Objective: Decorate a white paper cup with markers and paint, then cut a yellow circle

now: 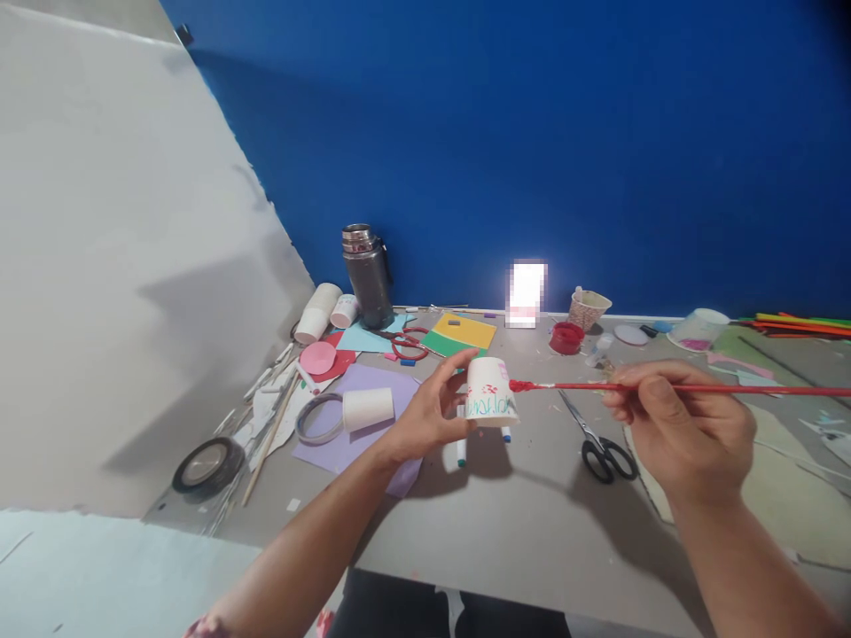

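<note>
My left hand [442,403] grips a white paper cup [484,403], held upside down above the table. Red marks, a pink patch and teal lettering show on the cup's side. In my right hand [684,425] is a long red paintbrush [585,386], its fingers closed round the handle. The red bristle end points left and meets or nearly meets the cup's right side. Below the cup lie a green-capped marker [461,454] and a blue-capped marker [506,435]. Beneath and between the hands rest black-handled scissors [597,452].
Left of me lie black tape [208,465], a grey tape ring [312,418], a paper cup [369,408] and purple paper [325,456]. A dark flask [369,279] stands behind red-handled scissors [410,342]. A red container [567,338] and a patterned cup [589,310] stand near the blue wall.
</note>
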### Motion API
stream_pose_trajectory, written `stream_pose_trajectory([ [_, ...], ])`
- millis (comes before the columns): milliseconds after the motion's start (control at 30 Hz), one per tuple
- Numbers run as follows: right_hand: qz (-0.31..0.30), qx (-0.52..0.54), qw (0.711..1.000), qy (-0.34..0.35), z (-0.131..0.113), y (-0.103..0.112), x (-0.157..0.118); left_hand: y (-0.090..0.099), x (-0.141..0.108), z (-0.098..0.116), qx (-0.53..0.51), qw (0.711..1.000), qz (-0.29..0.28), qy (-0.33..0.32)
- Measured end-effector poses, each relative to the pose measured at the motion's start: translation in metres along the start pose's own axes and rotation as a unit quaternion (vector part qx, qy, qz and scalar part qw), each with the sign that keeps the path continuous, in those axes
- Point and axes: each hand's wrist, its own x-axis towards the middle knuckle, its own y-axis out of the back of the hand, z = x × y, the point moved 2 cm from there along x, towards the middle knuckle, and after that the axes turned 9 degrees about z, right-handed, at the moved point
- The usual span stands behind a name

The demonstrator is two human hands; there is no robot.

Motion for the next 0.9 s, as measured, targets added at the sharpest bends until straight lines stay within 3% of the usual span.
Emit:
stream_pose_trajectory([
  [133, 0.017, 0.027, 0.999, -0.004, -0.0009, -0.0022, 0.0019, -0.0006, 0.0018, 0.0008, -0.049, 0.999, -0.010, 0.012],
  [333, -0.009, 0.004, 1.000, 0.007, 0.0006, -0.0011, -0.0024, -0.0068, 0.0010, 0.0029, -0.075, 0.997, -0.032, 0.011],
  [900, -0.023, -0.022, 1.000, 0.002, 0.0049, 0.0018, -0.0058, -0.0064, 0.0010, -0.0003, -0.112, 0.993, -0.029, 0.019],
])
